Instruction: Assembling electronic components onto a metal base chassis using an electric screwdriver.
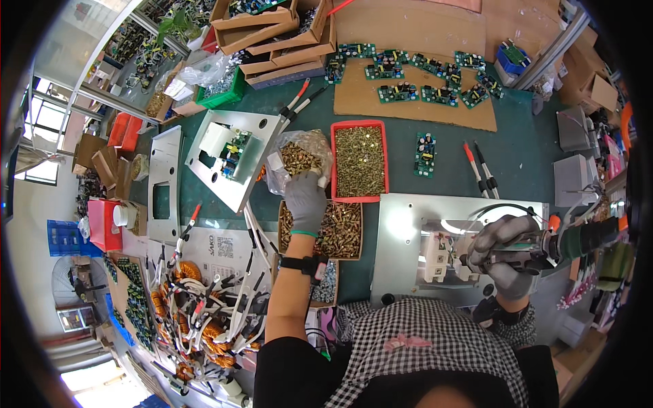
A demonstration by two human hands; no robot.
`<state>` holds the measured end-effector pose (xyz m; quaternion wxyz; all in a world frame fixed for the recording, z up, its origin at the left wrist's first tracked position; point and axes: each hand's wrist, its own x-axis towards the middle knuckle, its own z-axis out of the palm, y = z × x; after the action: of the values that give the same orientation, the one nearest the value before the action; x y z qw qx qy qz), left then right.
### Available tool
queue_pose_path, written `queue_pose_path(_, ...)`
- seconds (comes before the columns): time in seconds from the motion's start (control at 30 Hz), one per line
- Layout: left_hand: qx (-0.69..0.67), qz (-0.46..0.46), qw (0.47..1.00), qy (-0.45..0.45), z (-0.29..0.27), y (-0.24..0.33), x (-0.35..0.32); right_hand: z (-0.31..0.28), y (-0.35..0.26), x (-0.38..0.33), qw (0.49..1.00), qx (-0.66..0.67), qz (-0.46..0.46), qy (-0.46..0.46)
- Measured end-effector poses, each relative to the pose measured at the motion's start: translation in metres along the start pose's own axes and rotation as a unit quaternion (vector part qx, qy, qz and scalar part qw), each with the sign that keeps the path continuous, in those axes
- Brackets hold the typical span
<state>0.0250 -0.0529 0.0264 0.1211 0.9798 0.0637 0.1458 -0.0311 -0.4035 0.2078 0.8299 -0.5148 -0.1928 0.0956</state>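
Note:
My left hand (306, 202), in a grey glove, reaches into a clear plastic bag (275, 178) of brass-coloured screws (297, 158); its fingertips are hidden among them. Below that wrist stands a cardboard box of larger brass-coloured screws (341, 231). Right of the bag is a red tray (386, 163) full of small brass-coloured screws. My right hand (507, 255), gloved too, is wrapped round a power screwdriver (534, 250). It is above a silver metal panel (398, 272), beside a white terminal block (436, 258) mounted there.
A tilted metal panel (238, 190) carries a green circuit board (235, 153). Cables with copper coils (187, 272) pile up at the left. Several circuit boards (398, 92) lie on cardboard (435, 117) at the back. Two cable ends (476, 170) lie at the right.

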Motion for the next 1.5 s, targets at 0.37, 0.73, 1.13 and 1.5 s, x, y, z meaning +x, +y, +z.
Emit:
queue_pose_path(0.37,-0.088,0.108,0.989,0.041,-0.020,0.034,0.008,0.000,0.001,0.002,0.999,-0.003,-0.024,0.023)
queue_pose_path(0.73,0.051,0.340,0.917,-0.202,0.016,0.028,0.035,-0.004,-0.001,-0.001,0.999,-0.031,-0.039,-0.006)
queue_pose_path(1.13,-0.012,0.242,0.919,-0.310,0.016,0.030,0.044,-0.001,-0.005,-0.012,1.000,-0.026,-0.001,0.016)
queue_pose_path(1.5,-0.085,0.179,0.935,-0.295,0.003,0.022,0.038,-0.001,-0.003,-0.010,1.000,-0.010,0.000,0.014)
